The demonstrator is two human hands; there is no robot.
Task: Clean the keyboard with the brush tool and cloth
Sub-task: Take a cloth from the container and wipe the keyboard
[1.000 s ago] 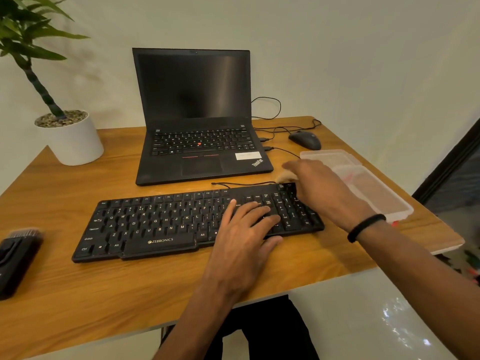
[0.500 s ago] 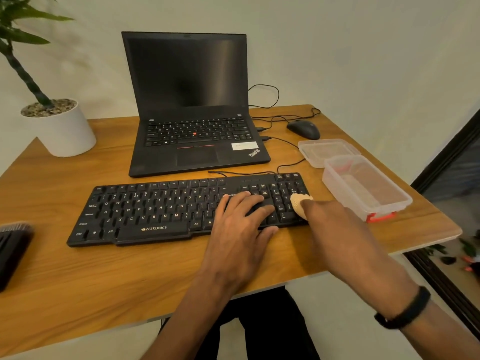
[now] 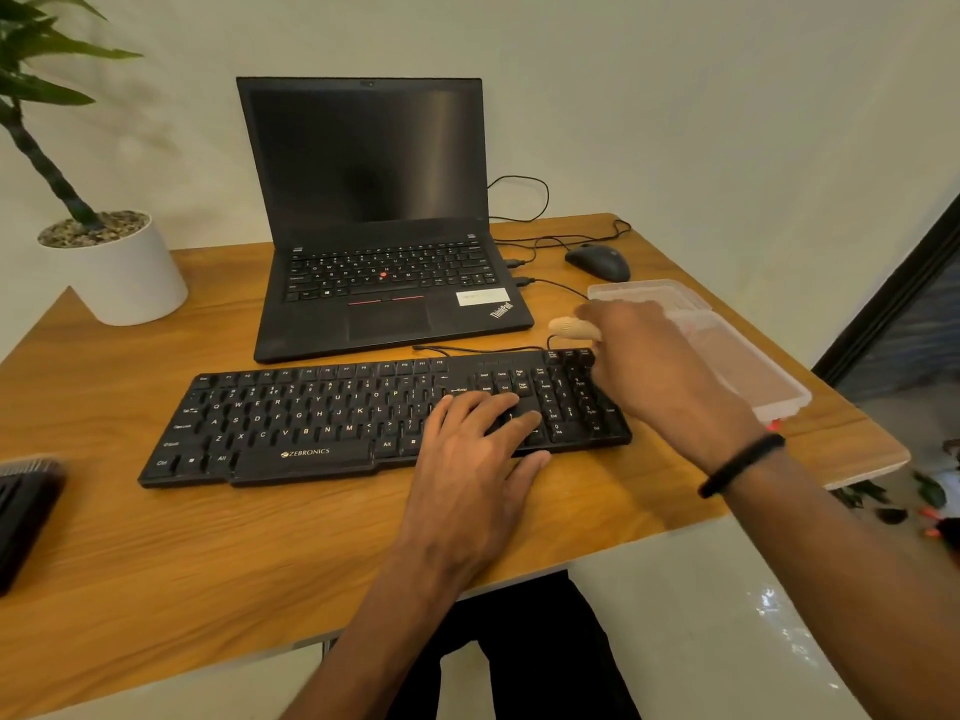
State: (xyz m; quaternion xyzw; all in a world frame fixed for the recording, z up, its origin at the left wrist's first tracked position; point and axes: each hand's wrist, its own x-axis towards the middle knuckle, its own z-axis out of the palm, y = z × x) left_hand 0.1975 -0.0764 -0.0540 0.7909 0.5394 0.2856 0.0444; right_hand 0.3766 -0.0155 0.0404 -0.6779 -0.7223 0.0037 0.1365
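- Black keyboard [image 3: 322,423] lies flat on the wooden desk [image 3: 208,563], long edge facing the person; "ZEBRONICS" is printed in pale letters on its front lip.
- Left hand [image 3: 478,459] lies palm down on the keyboard's right half, fingers spread loosely over the arrow keys, gripping nothing.
- Right hand [image 3: 660,371] is above the number pad, blurred, fingers curled around a small beige piece [image 3: 571,328] that pokes out past the keyboard's back edge; likely the cloth, though the blur leaves this unsure.
- Black band [image 3: 740,465] circles the right wrist.
- Open black laptop [image 3: 379,226] stands behind the keyboard, screen dark; "ThinkPad" reads on its palm rest, beside a white sticker too small to read.
- Black mouse [image 3: 597,262] sits right of the laptop.
- Clear plastic container [image 3: 753,366] rests near the desk's right edge.
- White potted plant [image 3: 114,267] stands at the back left.
- Dark object [image 3: 26,511] at the left edge, blurred.
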